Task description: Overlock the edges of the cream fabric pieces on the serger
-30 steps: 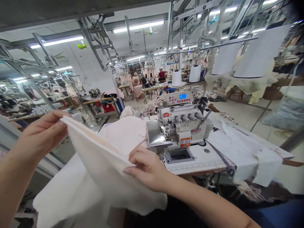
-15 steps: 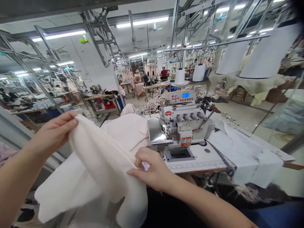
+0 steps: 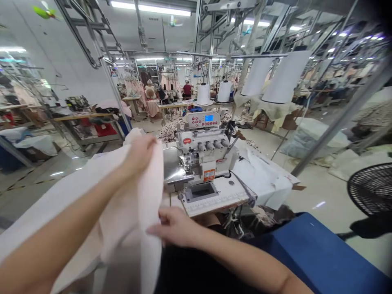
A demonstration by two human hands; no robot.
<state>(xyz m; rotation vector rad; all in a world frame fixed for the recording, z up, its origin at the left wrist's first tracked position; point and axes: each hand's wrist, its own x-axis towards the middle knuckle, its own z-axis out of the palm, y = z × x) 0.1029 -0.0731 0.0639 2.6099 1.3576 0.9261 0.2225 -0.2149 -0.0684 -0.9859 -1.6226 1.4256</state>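
Note:
My left hand [image 3: 140, 152] is raised and closed on the top edge of a pale pink fabric piece [image 3: 143, 212], which hangs down from it. Lower down, my right hand [image 3: 173, 226] pinches the same fabric along its right edge, near the table's front. Just beyond both hands stands a white overlock sewing machine [image 3: 203, 157] with a blue display and several knobs. Its bare needle plate is to the right of the fabric.
White cloth [image 3: 263, 179] is heaped on the sewing table [image 3: 220, 200] right of the machine. Large thread cones [image 3: 284, 77] hang above. A blue surface [image 3: 318, 257] lies at lower right, a black fan [image 3: 372, 192] at far right. Other workstations and people fill the hall behind.
My left hand has swung right and up toward the machine, drawing the fabric's top edge over so it hangs folded. My right hand shifted slightly lower. The view has turned right.

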